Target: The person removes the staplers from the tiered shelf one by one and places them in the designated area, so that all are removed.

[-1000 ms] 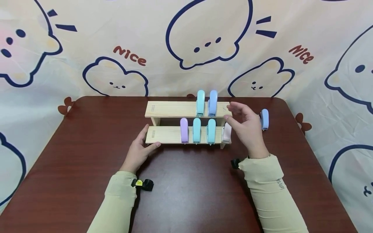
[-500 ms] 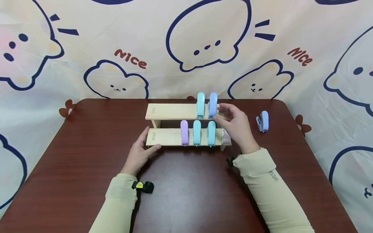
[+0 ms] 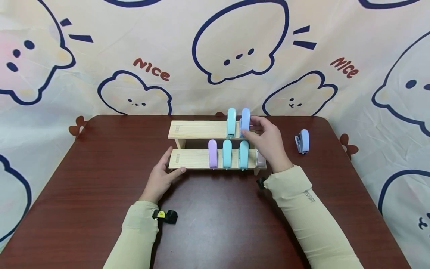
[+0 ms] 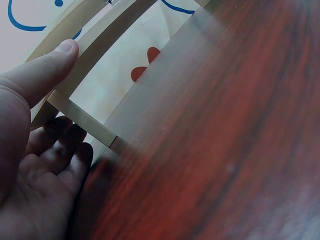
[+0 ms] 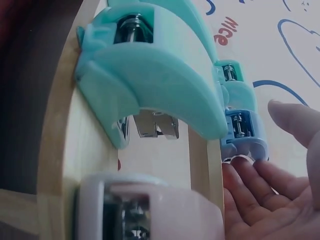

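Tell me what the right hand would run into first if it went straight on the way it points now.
Most likely the blue stapler on the upper shelf: the right hand is right beside it, though contact is hard to judge. Beyond it stands a teal stapler.

Pale green sleeves [image 3: 134, 233], worn long; right one printed with dark lettering [image 3: 309, 196]. Black wrist fittings [image 3: 171, 216], two; left marked with yellow tag [image 3: 161, 214].
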### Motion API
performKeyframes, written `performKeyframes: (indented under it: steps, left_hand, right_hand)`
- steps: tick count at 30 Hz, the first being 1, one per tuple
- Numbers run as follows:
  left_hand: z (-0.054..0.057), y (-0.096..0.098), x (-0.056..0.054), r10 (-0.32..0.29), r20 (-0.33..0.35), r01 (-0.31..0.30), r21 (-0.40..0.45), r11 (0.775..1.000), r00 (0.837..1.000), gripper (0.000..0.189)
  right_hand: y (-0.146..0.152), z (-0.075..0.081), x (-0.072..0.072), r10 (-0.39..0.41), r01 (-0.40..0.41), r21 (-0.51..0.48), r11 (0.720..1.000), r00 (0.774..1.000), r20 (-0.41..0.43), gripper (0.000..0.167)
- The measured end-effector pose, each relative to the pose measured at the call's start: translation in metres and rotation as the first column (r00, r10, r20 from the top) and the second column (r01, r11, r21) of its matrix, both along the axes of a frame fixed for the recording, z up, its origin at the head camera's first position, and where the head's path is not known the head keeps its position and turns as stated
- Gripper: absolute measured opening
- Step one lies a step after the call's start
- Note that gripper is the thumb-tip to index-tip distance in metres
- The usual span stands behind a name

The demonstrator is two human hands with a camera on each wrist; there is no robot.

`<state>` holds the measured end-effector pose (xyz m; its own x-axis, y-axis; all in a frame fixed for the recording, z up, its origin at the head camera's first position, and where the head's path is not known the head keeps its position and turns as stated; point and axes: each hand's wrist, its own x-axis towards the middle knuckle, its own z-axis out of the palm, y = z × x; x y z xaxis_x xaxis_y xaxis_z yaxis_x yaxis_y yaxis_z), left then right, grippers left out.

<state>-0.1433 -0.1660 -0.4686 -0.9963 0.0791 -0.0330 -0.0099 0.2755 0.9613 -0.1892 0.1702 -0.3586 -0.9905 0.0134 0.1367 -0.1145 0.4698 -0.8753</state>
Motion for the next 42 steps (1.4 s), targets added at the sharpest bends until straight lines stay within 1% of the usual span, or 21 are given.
performKeyframes:
  steps: [6,12,18,29,33,37,42]
  left_hand:
    - [-0.001,0.0,0.0,0.005,0.001,-0.005,0.002,1.0,1.0,0.1]
    - [-0.001,-0.001,0.0,0.003,0.0,-0.003,-0.002,1.0,1.0,0.099]
    - [0.0,-0.001,0.0,0.002,-0.013,-0.002,-0.006,1.0,1.0,0.1]
    - [-0.001,0.0,-0.001,0.001,-0.018,-0.001,0.001,1.0,1.0,0.1]
    - [0.0,0.0,-0.001,0.003,-0.018,-0.003,-0.006,1.0,1.0,0.1]
    - [0.0,0.0,-0.001,0.005,-0.015,-0.006,-0.015,1.0,1.0,0.1]
    - [-0.001,-0.001,-0.001,0.006,-0.027,-0.007,-0.047,0.999,1.0,0.1]
  right_hand:
    - [-0.004,0.001,-0.006,-0.028,0.028,0.004,1.0,0.999,0.033,0.061]
    - [-0.009,0.002,-0.009,-0.055,0.055,-0.015,0.998,0.998,0.006,0.06]
    - [-0.012,0.003,-0.007,-0.085,0.085,-0.022,0.996,0.996,-0.018,0.056]
    - [-0.006,0.002,-0.005,-0.098,0.097,-0.075,0.992,0.995,-0.006,0.049]
    - [-0.001,0.003,-0.002,-0.093,0.091,-0.073,0.993,0.995,-0.027,0.05]
    - [0.004,0.005,0.002,-0.105,0.102,-0.075,0.992,0.993,-0.046,0.051]
    - [0.01,0.006,0.006,-0.137,0.129,-0.114,0.985,0.988,-0.069,0.049]
